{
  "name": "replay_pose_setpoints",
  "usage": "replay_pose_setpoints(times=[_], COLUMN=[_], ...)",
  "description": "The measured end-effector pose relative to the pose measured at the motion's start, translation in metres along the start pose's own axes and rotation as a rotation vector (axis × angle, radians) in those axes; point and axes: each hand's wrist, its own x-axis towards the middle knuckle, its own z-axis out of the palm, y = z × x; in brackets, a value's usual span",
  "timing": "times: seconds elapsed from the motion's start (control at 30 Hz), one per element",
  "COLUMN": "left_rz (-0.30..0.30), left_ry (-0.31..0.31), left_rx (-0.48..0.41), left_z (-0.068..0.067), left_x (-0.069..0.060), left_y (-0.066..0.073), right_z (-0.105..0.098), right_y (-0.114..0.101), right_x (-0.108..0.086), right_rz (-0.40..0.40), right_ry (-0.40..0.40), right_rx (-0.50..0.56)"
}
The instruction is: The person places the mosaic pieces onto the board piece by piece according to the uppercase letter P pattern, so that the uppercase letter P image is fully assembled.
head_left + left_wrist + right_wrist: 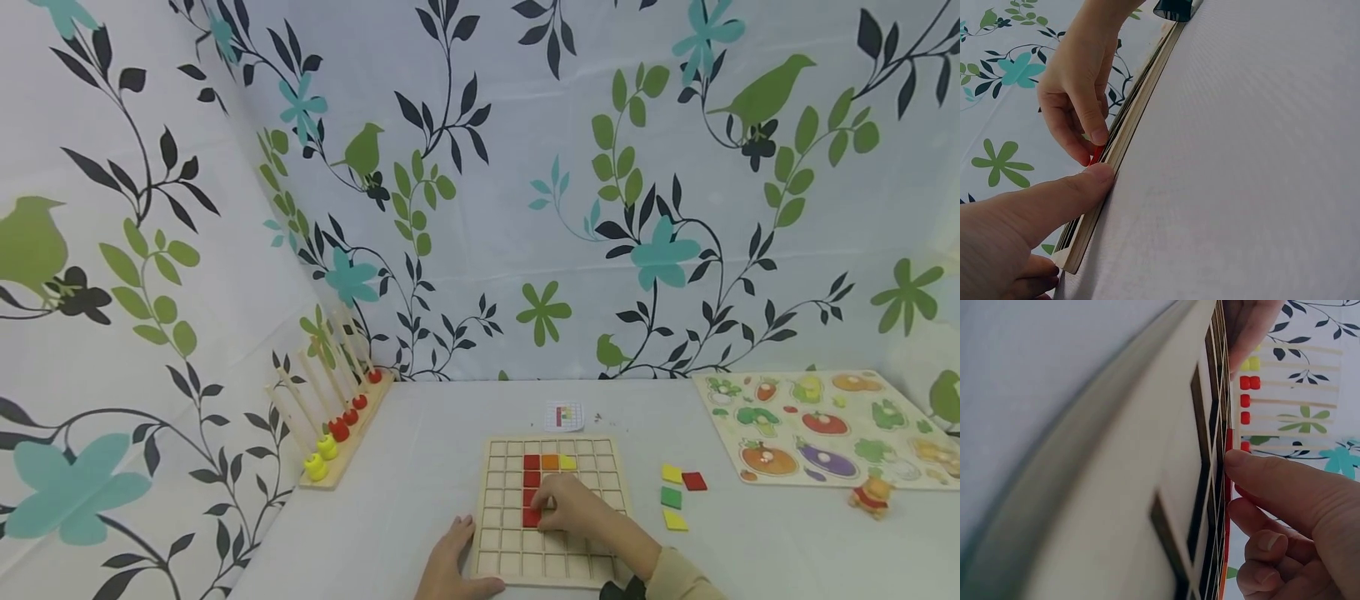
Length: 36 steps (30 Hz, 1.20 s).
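Observation:
A wooden grid board (498, 564) lies on the table. Several red square tiles (532, 478) form a column on it, with an orange tile (551, 462) and a yellow tile (567, 462) to the right of the top one. My right hand (573, 504) is over the grid, its thumb and finger pinching a red tile (1095, 154) low in the column. That tile is partly hidden by the fingers. At the board's near left corner, my left hand (455, 567) rests against it, fingers along the left side and thumb at the front edge.
Loose yellow, green and red tiles (671, 497) lie right of the board. Behind it is a small printed pattern card (564, 416). A peg rack with beads (348, 433) stands left; a vegetable puzzle board (817, 433) and a small bear figure (872, 497) are right.

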Motion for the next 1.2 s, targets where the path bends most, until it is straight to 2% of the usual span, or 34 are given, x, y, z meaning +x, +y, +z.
replay_pose_setpoints(times=[0.2, 0.4, 0.6, 0.77, 1.03, 1.2], left_rz=[0.001, 0.004, 0.011, -0.011, 0.001, 0.024], left_ry=[-0.010, -0.015, 0.028, 0.017, -0.035, -0.030], left_rx=[-0.006, -0.012, 0.018, -0.006, 0.001, 0.005], left_z=[-0.002, -0.002, 0.000, 0.000, 0.000, 0.000], left_x=[0.000, 0.001, 0.005, 0.007, 0.002, 0.001], left_y=[0.001, 0.001, 0.000, 0.000, -0.002, -0.002], right_z=[0.000, -0.005, -0.024, -0.042, -0.072, -0.091], right_y=[0.000, -0.003, -0.007, -0.002, 0.013, 0.021], right_x=[0.001, -0.003, -0.011, -0.028, -0.066, -0.082], right_rz=[0.016, 0.010, -0.010, -0.009, -0.012, 0.070], right_ry=[-0.001, 0.050, 0.118, 0.157, 0.301, 0.348], right_rx=[0.011, 0.056, -0.006, -0.030, -0.080, -0.134])
